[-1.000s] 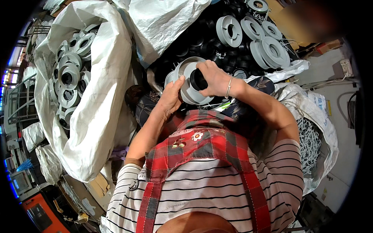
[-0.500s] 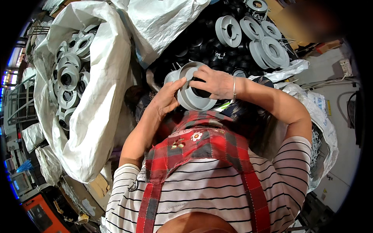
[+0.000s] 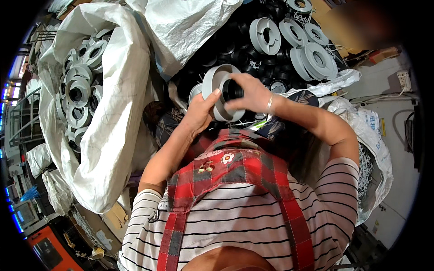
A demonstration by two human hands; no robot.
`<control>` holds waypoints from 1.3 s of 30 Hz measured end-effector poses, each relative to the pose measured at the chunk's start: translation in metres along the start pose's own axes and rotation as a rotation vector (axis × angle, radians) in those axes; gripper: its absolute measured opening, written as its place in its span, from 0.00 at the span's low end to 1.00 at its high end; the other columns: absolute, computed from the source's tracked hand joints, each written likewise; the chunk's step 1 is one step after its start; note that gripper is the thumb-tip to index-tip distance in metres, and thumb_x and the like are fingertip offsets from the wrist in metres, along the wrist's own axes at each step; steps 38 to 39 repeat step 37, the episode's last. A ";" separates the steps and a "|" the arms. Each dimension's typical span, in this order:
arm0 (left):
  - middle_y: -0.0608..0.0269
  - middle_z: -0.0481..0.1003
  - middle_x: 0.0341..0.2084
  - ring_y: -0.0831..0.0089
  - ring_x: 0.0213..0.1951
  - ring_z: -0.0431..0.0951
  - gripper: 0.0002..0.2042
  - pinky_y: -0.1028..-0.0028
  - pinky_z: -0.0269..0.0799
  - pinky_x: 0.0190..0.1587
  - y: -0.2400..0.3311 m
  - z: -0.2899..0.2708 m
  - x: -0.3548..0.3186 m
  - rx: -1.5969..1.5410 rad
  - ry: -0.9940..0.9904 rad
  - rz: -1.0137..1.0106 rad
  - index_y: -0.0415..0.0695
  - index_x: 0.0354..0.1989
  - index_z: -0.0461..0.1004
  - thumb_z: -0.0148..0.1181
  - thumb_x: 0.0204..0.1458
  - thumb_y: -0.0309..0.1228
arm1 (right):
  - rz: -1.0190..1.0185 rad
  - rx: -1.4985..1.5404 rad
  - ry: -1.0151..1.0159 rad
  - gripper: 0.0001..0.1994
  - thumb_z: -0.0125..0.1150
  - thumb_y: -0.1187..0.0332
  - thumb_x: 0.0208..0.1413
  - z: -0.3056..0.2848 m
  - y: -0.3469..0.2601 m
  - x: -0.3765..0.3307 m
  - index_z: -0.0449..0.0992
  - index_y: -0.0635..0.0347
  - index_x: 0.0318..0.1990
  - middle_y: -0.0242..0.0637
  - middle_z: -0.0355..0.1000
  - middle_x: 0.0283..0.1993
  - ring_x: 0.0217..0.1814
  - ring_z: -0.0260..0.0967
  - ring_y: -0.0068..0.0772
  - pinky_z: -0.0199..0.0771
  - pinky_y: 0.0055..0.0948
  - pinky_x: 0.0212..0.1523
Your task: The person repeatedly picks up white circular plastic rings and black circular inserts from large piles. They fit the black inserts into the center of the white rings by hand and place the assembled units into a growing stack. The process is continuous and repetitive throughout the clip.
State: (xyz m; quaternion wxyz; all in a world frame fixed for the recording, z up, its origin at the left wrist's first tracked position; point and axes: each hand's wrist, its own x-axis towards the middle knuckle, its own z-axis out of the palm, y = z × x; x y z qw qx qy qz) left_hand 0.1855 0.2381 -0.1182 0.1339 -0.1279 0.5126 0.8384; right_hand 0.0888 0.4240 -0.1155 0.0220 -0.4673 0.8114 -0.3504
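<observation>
My left hand (image 3: 199,113) grips the rim of a grey plastic spool (image 3: 216,81), a ring with a wide flange, held up in front of my chest. My right hand (image 3: 251,94) is closed around a black round insert (image 3: 231,90) sitting at the hole of that spool. A metal bangle rings my right wrist. A second grey spool edge shows just under the held one. Beneath my hands lies a heap of black round parts (image 3: 226,45).
A big white sack (image 3: 113,113) on my left holds several grey spools (image 3: 77,90). More grey spools (image 3: 312,54) lie at the upper right on the black heap. Another white sack (image 3: 375,153) stands at my right. A red checked apron covers my striped shirt.
The spool has been tilted and raised slightly. My right hand has shifted from the spool's face to gripping the black insert at its hole.
</observation>
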 end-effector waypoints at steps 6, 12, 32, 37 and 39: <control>0.38 0.65 0.54 0.53 0.54 0.68 0.39 0.65 0.65 0.54 -0.004 -0.027 0.008 1.181 0.178 0.587 0.29 0.59 0.56 0.68 0.43 0.38 | 0.459 0.021 -0.060 0.43 0.62 0.42 0.46 -0.007 0.075 0.035 0.60 0.78 0.53 0.59 0.70 0.42 0.42 0.72 0.52 0.75 0.41 0.42; 0.37 0.64 0.55 0.53 0.58 0.66 0.40 0.68 0.60 0.60 -0.020 -0.038 0.027 0.871 0.054 0.129 0.30 0.61 0.56 0.69 0.43 0.40 | 0.696 -0.366 0.106 0.24 0.67 0.64 0.43 0.000 0.182 0.054 0.66 0.71 0.43 0.54 0.72 0.41 0.46 0.71 0.54 0.70 0.41 0.49; 0.58 0.75 0.36 0.71 0.37 0.76 0.16 0.68 0.75 0.40 0.005 -0.010 0.024 -0.155 0.210 0.070 0.35 0.47 0.68 0.55 0.55 0.33 | 1.232 -0.290 0.057 0.14 0.57 0.68 0.46 -0.012 0.232 0.019 0.78 0.65 0.39 0.55 0.73 0.45 0.49 0.70 0.52 0.71 0.39 0.50; 0.58 0.74 0.42 0.69 0.43 0.75 0.19 0.64 0.71 0.49 -0.006 -0.015 0.026 -0.112 0.200 0.070 0.38 0.54 0.63 0.51 0.58 0.35 | 0.919 -0.292 -0.066 0.19 0.63 0.60 0.44 -0.015 0.214 0.008 0.77 0.63 0.42 0.53 0.72 0.47 0.52 0.69 0.52 0.69 0.43 0.51; 0.58 0.74 0.42 0.69 0.43 0.75 0.19 0.64 0.71 0.49 -0.006 -0.015 0.026 -0.112 0.200 0.070 0.38 0.54 0.63 0.51 0.58 0.35 | 0.919 -0.292 -0.066 0.19 0.63 0.60 0.44 -0.015 0.214 0.008 0.77 0.63 0.42 0.53 0.72 0.47 0.52 0.69 0.52 0.69 0.43 0.51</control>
